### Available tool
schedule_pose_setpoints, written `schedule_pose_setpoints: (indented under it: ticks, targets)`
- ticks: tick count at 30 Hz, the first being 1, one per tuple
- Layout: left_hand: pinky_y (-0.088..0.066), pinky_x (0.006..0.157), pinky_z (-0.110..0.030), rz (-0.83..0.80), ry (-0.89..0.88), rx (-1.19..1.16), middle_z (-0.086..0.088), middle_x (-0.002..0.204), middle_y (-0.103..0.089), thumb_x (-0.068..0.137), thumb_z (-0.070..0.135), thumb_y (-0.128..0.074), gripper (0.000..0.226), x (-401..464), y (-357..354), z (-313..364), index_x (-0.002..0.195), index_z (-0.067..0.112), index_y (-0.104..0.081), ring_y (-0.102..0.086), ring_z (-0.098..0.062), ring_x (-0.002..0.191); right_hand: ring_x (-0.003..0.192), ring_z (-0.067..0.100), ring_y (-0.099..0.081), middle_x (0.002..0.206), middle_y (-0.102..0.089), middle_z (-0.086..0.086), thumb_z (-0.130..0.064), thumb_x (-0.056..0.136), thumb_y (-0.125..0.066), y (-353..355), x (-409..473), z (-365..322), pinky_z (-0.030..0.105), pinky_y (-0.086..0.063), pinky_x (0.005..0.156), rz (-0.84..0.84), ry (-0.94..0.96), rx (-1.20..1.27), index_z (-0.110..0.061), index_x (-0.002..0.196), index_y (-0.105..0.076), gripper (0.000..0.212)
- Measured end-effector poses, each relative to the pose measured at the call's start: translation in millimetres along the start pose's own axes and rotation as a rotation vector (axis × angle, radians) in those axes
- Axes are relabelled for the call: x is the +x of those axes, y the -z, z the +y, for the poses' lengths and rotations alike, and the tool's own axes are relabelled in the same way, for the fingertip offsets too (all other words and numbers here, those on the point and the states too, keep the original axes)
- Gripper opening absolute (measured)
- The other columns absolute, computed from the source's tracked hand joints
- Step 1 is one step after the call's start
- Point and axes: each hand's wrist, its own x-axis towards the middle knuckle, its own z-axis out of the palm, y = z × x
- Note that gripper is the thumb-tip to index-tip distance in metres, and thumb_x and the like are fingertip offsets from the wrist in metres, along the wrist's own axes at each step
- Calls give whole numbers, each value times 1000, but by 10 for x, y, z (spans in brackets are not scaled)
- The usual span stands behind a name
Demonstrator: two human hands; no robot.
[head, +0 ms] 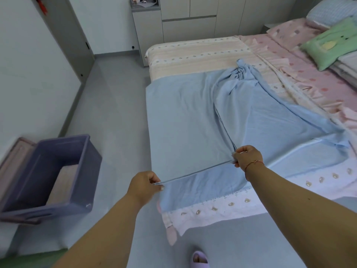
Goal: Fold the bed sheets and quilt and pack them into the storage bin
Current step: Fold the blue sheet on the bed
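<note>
A light blue sheet (185, 117) lies spread over the near end of the bed, with one part bunched and twisted toward the far side. My left hand (144, 185) pinches the sheet's folded near edge at the bed's corner. My right hand (247, 157) pinches the same edge further right, and the edge runs taut between both hands. A purple storage bin (77, 153) stands open on the floor at the left, with a folded beige cloth (62, 184) inside it.
Under the blue sheet lie a white patterned sheet (231, 206) hanging off the bed's near edge and a peach striped one (193, 53). A pink quilt (309, 78), a green pillow (332, 43) and other pillows sit at the right. Grey floor (116, 113) separates bed and bin.
</note>
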Motion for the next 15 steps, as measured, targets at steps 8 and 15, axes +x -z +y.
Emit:
schedule_pose_setpoints:
  ticks: [8,15]
  targets:
    - [-33,47,-7,-43,1,48,6,61,-57,72,8,-81,25,-31,-425,-458,61,15,-59,-47,-5,54,51,18,-58,65,-60,6,-7,87,-59,-190,52,445,25,-49,55,5,39,-172,-10,86,-55,5]
    - [-35,53,-14,-75,53,89,7,66,-59,75,10,-78,22,79,-748,-886,63,21,-63,-51,-6,60,54,16,-63,68,-61,4,-12,89,-59,-431,212,892,30,-53,60,-38,29,-328,-16,75,-48,19]
